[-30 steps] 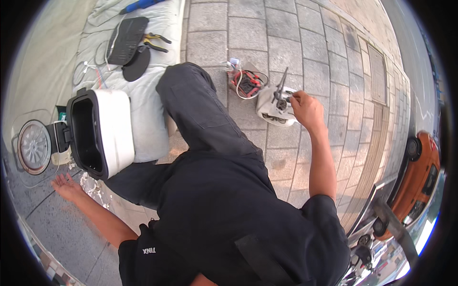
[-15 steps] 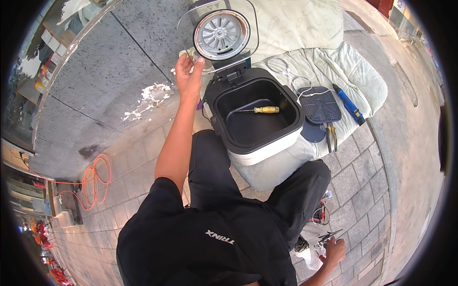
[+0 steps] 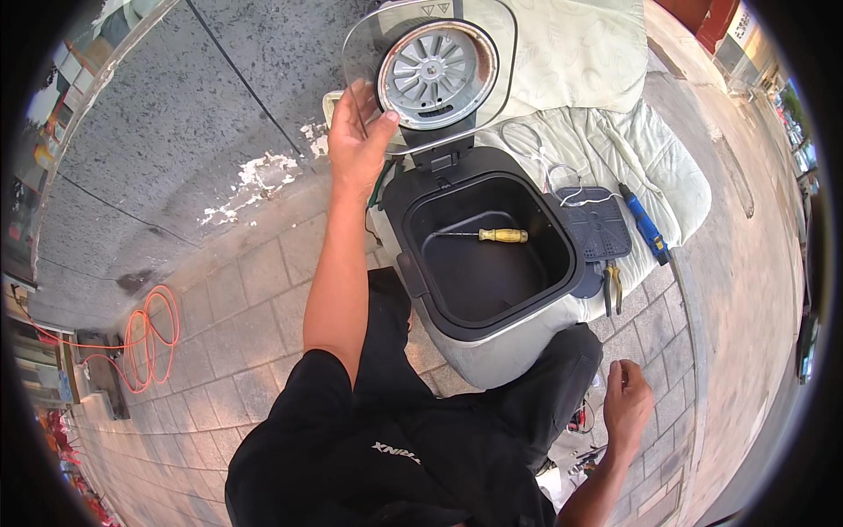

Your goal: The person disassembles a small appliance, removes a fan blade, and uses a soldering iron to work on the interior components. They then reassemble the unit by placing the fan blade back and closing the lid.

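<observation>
My left hand (image 3: pixel 362 140) grips the left edge of a clear, raised lid (image 3: pixel 492 39), its thumb by the metal ring and its fingers behind the transparent panel. In the lid sits a round metal plate (image 3: pixel 432 72) with radial slots and rusty marks on its rim. The lid is hinged to an air fryer body (image 3: pixel 562 303) with a square black cavity. Inside it lies a screwdriver (image 3: pixel 503 235) with a yellow handle. My right hand (image 3: pixel 628 404) is raised over the paving by my right knee, fingers curled together; whatever it may hold is hidden.
On the pale quilted cloth (image 3: pixel 676 167) right of the fryer lie a black perforated tray (image 3: pixel 597 230), a blue pen-shaped power tool (image 3: pixel 645 224), pliers (image 3: pixel 612 285) and a white cable (image 3: pixel 566 169). Loose tools (image 3: pixel 584 457) lie below my right hand. An orange hose or cord (image 3: pixel 132 351) coils at left.
My right hand has risen from the tools on the ground and moved forward. My left hand stays on the lid. The whole view has shifted a little.
</observation>
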